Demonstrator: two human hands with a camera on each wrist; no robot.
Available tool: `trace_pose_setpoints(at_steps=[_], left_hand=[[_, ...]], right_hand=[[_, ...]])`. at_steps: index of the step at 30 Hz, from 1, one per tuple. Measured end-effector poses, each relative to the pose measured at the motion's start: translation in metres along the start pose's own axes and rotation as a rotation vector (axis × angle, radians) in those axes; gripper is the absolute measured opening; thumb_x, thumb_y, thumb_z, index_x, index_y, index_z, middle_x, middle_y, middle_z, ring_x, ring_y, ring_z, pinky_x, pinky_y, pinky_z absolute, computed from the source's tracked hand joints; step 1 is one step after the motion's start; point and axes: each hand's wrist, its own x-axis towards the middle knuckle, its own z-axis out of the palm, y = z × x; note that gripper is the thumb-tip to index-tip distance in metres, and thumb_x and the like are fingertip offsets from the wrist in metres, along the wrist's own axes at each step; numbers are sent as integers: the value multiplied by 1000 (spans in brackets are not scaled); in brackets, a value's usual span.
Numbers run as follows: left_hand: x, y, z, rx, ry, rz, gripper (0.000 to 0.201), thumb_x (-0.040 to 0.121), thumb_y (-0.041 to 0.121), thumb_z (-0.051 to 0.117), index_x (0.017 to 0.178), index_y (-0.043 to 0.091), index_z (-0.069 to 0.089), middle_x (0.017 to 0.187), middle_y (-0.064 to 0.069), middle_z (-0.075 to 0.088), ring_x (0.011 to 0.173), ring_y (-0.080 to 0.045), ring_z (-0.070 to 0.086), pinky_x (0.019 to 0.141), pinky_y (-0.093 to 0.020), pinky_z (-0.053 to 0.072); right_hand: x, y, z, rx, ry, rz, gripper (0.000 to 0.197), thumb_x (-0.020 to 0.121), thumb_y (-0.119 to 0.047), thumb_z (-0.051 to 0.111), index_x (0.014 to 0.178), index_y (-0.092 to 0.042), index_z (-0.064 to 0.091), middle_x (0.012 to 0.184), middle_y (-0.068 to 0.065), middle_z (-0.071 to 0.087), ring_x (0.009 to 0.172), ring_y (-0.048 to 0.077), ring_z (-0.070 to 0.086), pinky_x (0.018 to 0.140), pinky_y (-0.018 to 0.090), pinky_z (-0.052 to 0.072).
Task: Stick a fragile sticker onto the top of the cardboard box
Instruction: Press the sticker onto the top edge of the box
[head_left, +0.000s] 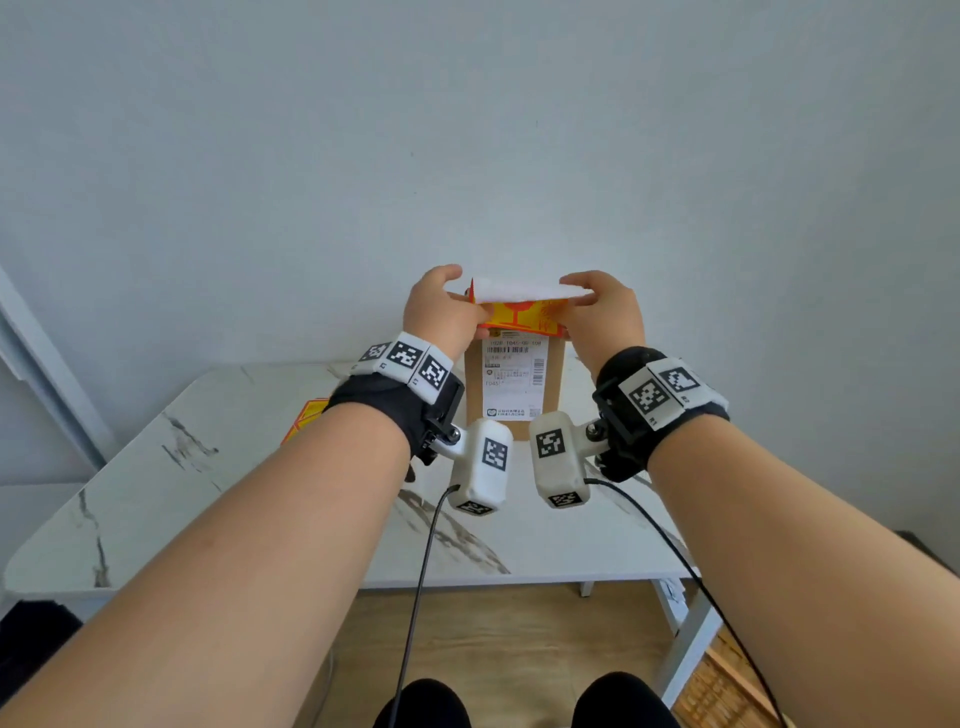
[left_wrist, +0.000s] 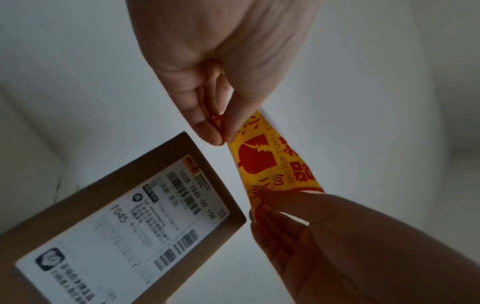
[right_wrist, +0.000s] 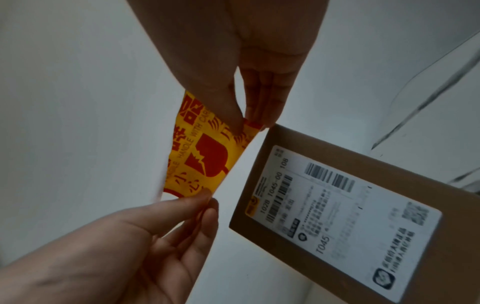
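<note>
A brown cardboard box (head_left: 557, 395) with a white shipping label on its near face stands on the table. Both hands hold a yellow-and-red fragile sticker (head_left: 524, 318) in the air just above the box's top edge. The sticker's white back shows along its upper part. My left hand (head_left: 480, 312) pinches the sticker's left end and my right hand (head_left: 574, 296) pinches its right end. The left wrist view shows the left hand (left_wrist: 221, 131), right hand (left_wrist: 259, 203), sticker (left_wrist: 267, 160) and box (left_wrist: 116, 183). The right wrist view shows the right hand (right_wrist: 246, 121), left hand (right_wrist: 207, 197), sticker (right_wrist: 205, 156) and box (right_wrist: 389, 175).
The white marble-patterned table (head_left: 182, 493) stands against a plain wall. Another yellow-and-red sticker sheet (head_left: 306, 415) lies on the table at the left, partly hidden by my left wrist. A wicker basket (head_left: 727, 686) sits on the floor at the lower right. Cables hang from both wrist cameras.
</note>
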Motion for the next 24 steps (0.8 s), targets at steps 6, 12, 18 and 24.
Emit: trace_pose_setpoints(at_steps=[6,12,18,24], left_hand=[[15,4,7,-136,52,-23,57,86,-1,65,139,13,47,96,-3,63,67,-22,68,82,-33,59],[27,6,8,-19,55,19,71,82,-2,69,145,16,41,117,-10,61,82,-30,73,86,-39,59],[31,1,8,220,124,57,66,83,15,72,142,14,45,121,-9,66,111,-25,64,91,-29,47],[33,-5,11,281,140,-5,60,85,25,70,139,14,46,128,-8,64,115,-26,61,92,-32,46]], right_hand=[[16,-7,8,-74,21,7,25,85,-23,61,109,-15,62,96,1,64,82,19,61,63,27,46],[31,-10,10,-44,33,29,31,83,-9,64,113,-17,57,99,2,63,79,16,60,54,22,41],[32,-10,14,-165,-18,21,33,87,-9,58,118,-15,50,96,4,64,74,16,60,55,24,46],[32,-8,15,-280,-43,2,36,88,-6,55,122,-13,46,97,7,65,78,21,61,51,23,42]])
